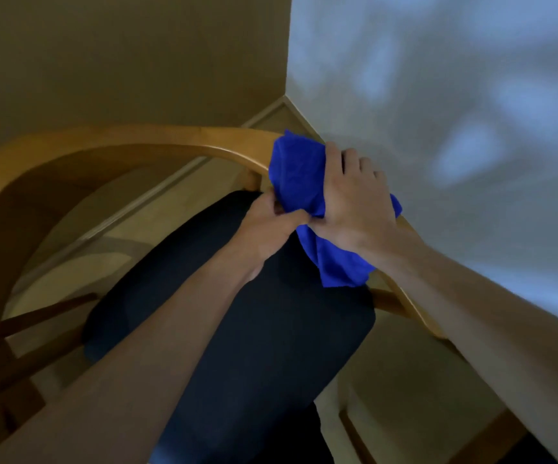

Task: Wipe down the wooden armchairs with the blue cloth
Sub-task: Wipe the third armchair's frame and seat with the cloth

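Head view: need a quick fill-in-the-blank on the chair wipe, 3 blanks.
1. The right hand presses a crumpled cloth coloured ____.
2. The cloth lies on the curved ____ frame of the armchair.
3. The left hand pinches the cloth just above the ____ seat cushion.

Missing words: blue; wooden; black

Cloth (299, 182) on chair (130, 142) rail at right, both hands on it; seat (254, 329) below; wall (455, 112) right
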A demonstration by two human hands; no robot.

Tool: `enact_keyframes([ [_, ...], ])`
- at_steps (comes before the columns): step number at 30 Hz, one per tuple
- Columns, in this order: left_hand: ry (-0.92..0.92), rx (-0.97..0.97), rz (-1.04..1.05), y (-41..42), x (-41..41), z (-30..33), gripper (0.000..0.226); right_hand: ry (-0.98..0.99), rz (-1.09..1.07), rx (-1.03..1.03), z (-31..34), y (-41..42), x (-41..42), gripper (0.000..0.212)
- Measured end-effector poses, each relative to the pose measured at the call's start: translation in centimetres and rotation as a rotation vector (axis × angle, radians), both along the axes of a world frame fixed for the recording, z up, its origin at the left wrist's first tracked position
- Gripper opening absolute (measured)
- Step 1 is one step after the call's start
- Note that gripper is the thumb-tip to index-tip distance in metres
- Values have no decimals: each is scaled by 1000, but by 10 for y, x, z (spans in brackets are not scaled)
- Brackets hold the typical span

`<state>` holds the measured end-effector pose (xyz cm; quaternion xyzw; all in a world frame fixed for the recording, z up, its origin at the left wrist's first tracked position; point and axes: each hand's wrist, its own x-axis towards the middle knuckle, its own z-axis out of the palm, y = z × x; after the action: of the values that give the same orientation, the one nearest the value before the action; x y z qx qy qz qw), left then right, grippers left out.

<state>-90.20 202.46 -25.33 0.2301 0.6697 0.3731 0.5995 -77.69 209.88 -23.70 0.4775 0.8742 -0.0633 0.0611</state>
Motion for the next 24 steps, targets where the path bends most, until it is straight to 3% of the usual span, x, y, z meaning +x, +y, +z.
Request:
enact_keyframes([
  [8,-12,57,-78,-20,-36,-17,69,13,86,-25,-1,9,-53,97],
  [15,-52,27,332,-65,-73,-14,43,141,479,-128,4,-5,-125,99],
  [17,-102,73,413,-82,-89,-8,33,213,503,-140,5,-21,-128,85],
  [19,-166,136,509,-96,-102,-3,25,290,565,-96,4,-42,-124,50],
  [21,-151,144,528,-108,-110,1,23,348,610,-185,-1,-65,-113,34],
  [24,-77,97,484,-138,-111,3,23,423,578,-420,-8,-96,-88,55],
])
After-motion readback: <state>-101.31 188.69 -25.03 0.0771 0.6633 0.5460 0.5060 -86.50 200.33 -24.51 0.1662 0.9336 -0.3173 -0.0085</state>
